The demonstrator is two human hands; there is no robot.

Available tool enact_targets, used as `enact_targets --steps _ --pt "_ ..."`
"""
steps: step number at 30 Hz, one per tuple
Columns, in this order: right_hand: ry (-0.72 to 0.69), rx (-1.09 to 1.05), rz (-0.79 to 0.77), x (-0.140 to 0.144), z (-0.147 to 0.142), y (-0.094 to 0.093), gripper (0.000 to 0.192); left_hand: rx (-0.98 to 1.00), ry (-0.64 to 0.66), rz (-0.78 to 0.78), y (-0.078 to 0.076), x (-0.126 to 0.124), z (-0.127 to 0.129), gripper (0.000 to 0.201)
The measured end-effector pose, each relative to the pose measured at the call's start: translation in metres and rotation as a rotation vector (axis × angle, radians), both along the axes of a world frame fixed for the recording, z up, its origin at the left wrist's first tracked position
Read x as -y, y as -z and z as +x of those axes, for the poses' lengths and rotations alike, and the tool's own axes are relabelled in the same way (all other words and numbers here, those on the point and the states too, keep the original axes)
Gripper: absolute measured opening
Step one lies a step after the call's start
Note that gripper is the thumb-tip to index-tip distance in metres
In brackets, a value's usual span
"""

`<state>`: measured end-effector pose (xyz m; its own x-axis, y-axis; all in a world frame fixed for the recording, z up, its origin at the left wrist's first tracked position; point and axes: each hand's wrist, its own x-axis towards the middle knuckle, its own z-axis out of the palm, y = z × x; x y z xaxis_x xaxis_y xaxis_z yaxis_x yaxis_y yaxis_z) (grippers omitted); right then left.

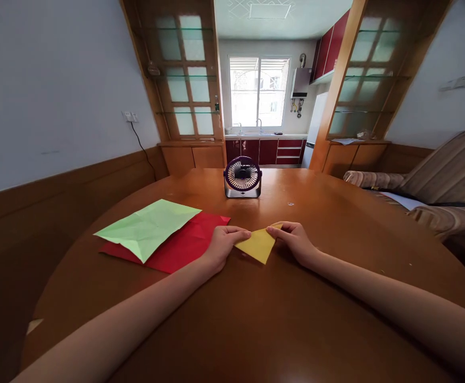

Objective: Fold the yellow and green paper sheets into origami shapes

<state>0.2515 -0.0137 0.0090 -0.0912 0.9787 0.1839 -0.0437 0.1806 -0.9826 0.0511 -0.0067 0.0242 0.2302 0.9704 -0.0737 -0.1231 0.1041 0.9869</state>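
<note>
At frame centre: folded yellow paper triangle [257, 245] on round brown wooden table [256, 319].
Hands: left hand [223, 244] and right hand [294, 242] pinch its opposite corners.
Handling: likely light, thin, creasable; best gripped at corners.

A single head-worn view looks forward and down from the near edge of the round tabletop [256, 319], close above it, facing the far edge and the kitchen window [258, 91] beyond; wide lens, edges bowed.

Grey walls over wood wainscot [76, 181], bright kitchen window [258, 91], striped sofa [440, 186] at right.
</note>
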Motion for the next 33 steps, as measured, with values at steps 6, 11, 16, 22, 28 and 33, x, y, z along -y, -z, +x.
enact_targets --steps 6,11,16,22,28,33 --pt "-0.066 0.348 0.075 -0.013 0.002 -0.002 0.024 -0.359 0.068 0.154 0.002 -0.014 -0.011 0.017" --pt "-0.033 0.693 0.239 -0.017 0.003 0.003 0.020 -0.874 -0.013 0.652 0.004 -0.013 -0.013 0.014" --pt "0.013 0.871 0.340 -0.015 0.001 0.004 0.013 -1.205 -0.072 1.091 0.009 -0.008 -0.013 0.011" --pt "0.062 0.964 0.395 -0.013 0.002 0.005 0.015 -1.281 0.178 1.304 0.020 -0.013 -0.012 0.019" --pt "0.098 1.035 0.445 -0.012 0.005 0.006 0.012 -1.407 0.266 1.200 0.017 -0.004 -0.006 0.026" --pt "0.122 1.051 0.544 -0.013 0.013 0.010 0.009 -1.433 0.205 1.171 0.012 0.010 -0.001 0.029"
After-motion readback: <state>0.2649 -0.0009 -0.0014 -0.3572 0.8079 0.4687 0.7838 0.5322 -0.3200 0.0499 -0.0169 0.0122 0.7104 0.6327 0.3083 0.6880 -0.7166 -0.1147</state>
